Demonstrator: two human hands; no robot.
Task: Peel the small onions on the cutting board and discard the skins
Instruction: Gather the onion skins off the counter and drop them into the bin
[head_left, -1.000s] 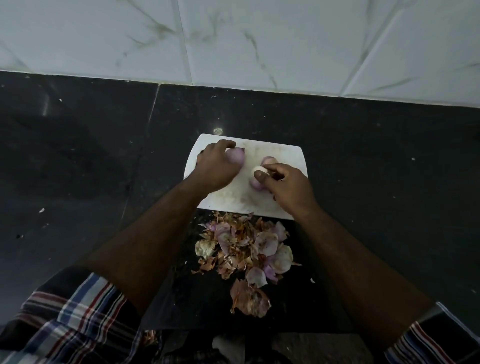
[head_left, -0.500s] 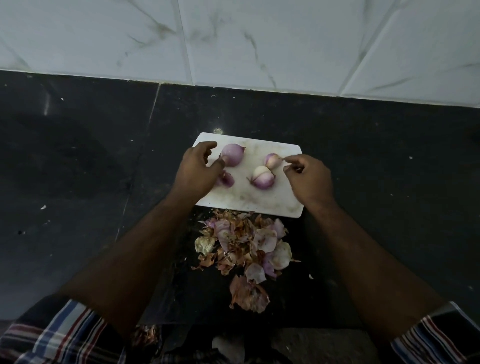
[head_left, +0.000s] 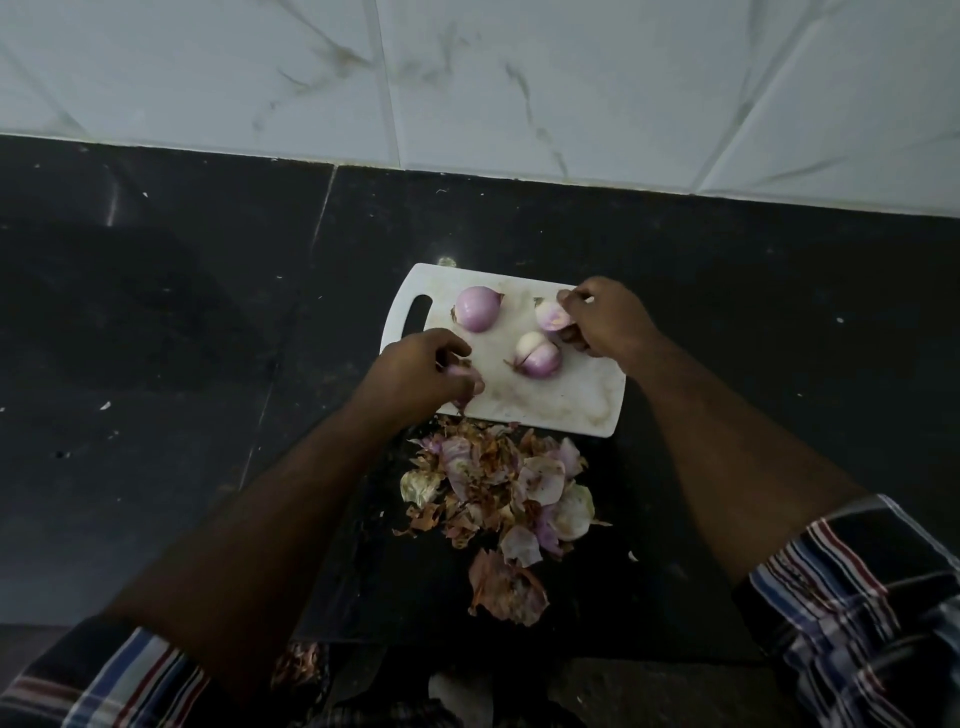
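A white cutting board (head_left: 561, 402) lies on the black counter. A peeled purple onion (head_left: 477, 308) rests near the board's handle hole, and a partly peeled onion (head_left: 539, 354) sits in the middle. My left hand (head_left: 422, 370) is at the board's near left corner, fingers curled round a small purple onion piece (head_left: 462, 372), mostly hidden. My right hand (head_left: 605, 322) is at the board's far right and pinches a small pale onion (head_left: 550, 315). A heap of onion skins (head_left: 498, 488) lies on the counter just in front of the board.
The black stone counter (head_left: 182, 364) stretches to both sides, with a seam left of the board. White marble wall tiles (head_left: 467, 78) rise behind it. A larger loose skin (head_left: 506, 590) lies nearest the counter's front edge. Checked sleeves frame the bottom corners.
My left hand pulled back from the far onion to the board's near left corner with a small piece. My right hand moved to the far right and took hold of the small pale onion.
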